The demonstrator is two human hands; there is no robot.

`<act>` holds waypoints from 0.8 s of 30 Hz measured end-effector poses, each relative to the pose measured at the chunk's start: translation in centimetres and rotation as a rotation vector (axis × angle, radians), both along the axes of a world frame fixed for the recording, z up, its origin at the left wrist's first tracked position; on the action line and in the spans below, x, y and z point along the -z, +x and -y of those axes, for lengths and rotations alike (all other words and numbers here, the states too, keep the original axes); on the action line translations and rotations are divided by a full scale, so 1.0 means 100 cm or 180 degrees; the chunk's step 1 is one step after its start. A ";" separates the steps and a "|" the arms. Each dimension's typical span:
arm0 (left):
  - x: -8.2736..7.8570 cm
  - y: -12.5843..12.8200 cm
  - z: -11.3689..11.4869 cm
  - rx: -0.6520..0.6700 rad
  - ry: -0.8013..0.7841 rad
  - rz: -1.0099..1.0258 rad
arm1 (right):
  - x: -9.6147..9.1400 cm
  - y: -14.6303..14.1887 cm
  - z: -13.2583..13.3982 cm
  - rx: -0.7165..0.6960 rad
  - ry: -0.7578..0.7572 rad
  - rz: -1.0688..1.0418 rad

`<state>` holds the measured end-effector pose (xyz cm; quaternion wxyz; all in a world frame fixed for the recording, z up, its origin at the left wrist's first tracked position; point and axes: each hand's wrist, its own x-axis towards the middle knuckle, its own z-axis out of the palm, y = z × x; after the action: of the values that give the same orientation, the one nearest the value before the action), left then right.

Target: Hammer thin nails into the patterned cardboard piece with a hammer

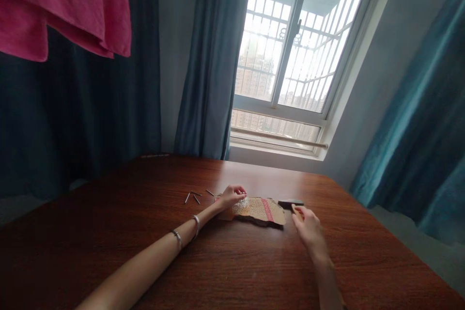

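My left hand (232, 195) is over the left part of a piece of cardboard (278, 215), its fingers pinched together. What they hold, if anything, is too small to make out. Beneath the fingertips, small silvery bits (244, 202) lie on the cardboard, which has many dark dots and a red printed strip (267, 209). On the right, my right hand (308, 227) is closed round the light wooden handle (298, 211) of a hammer. The hammer's dark head (291, 202) lies low over the table, just beyond the cardboard's right end.
Several thin metal nails (196, 199) lie on the brown wooden table (218, 271), left of the cardboard. A thin strip (155, 155) lies by the far left edge. Beyond are a barred window (286, 58) and blue curtains (214, 58). Pink cloth (72, 5) hangs upper left.
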<state>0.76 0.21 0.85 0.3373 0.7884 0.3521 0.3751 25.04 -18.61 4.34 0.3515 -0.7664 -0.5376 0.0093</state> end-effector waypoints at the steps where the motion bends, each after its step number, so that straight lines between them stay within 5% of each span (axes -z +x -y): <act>1: 0.001 0.000 -0.001 0.0003 0.0010 0.0013 | 0.012 0.008 0.020 0.0375 -0.0161 0.0234; 4: 0.003 0.000 -0.003 0.0026 0.0057 0.0053 | 0.051 0.021 0.072 0.1032 -0.0414 0.0698; 7: 0.004 0.000 -0.003 0.0051 0.0054 0.0070 | 0.073 0.015 0.101 0.1105 -0.0448 0.1070; 17: 0.000 -0.002 0.001 0.0035 0.0015 -0.0001 | 0.057 -0.008 0.105 0.1121 -0.0539 0.1402; 24: -0.005 -0.003 0.004 -0.0004 -0.0076 -0.0100 | 0.046 -0.002 0.108 0.0925 -0.0455 0.0559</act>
<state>0.47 -0.20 1.34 0.3408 0.7899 0.3623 0.3586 24.83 -29.45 -0.21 0.2455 -0.8569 -0.4478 -0.0703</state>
